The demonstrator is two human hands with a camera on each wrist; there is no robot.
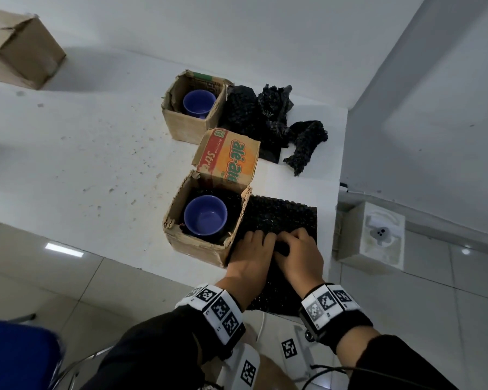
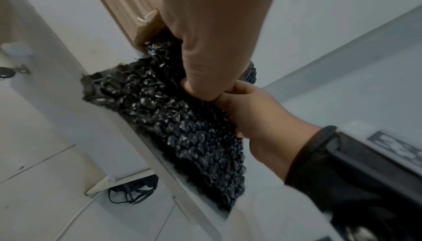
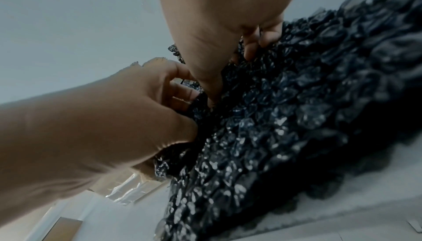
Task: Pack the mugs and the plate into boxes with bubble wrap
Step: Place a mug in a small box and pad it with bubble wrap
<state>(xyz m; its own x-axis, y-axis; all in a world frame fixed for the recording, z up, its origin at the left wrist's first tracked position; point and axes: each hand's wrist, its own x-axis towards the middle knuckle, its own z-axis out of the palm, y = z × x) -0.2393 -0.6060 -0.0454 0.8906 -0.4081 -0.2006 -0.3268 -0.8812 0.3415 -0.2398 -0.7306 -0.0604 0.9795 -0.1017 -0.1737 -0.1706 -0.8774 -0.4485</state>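
Observation:
A black bubble wrap sheet [image 1: 279, 218] lies at the table's front edge and hangs over it, right of the near cardboard box [image 1: 195, 243]. That box holds a blue mug [image 1: 205, 218] on black wrap. My left hand [image 1: 254, 246] and right hand [image 1: 296, 246] sit side by side on the sheet, fingers curled and pinching its middle. In the left wrist view my left hand [image 2: 205, 46] and right hand [image 2: 251, 115] bunch the bubble wrap [image 2: 182, 127]. The right wrist view shows the right hand [image 3: 219, 28] and left hand [image 3: 114, 118] digging into the wrap [image 3: 285, 118]. A second blue mug [image 1: 199, 104] stands in the far box [image 1: 181, 122]. No plate shows.
A heap of loose black bubble wrap [image 1: 265, 119] lies behind the boxes. The near box's orange printed flap [image 1: 228, 156] stands up. A closed cardboard box [image 1: 23, 52] sits far left. A white fixture [image 1: 378, 232] stands right of the table, a blue seat [image 1: 17, 356] lower left.

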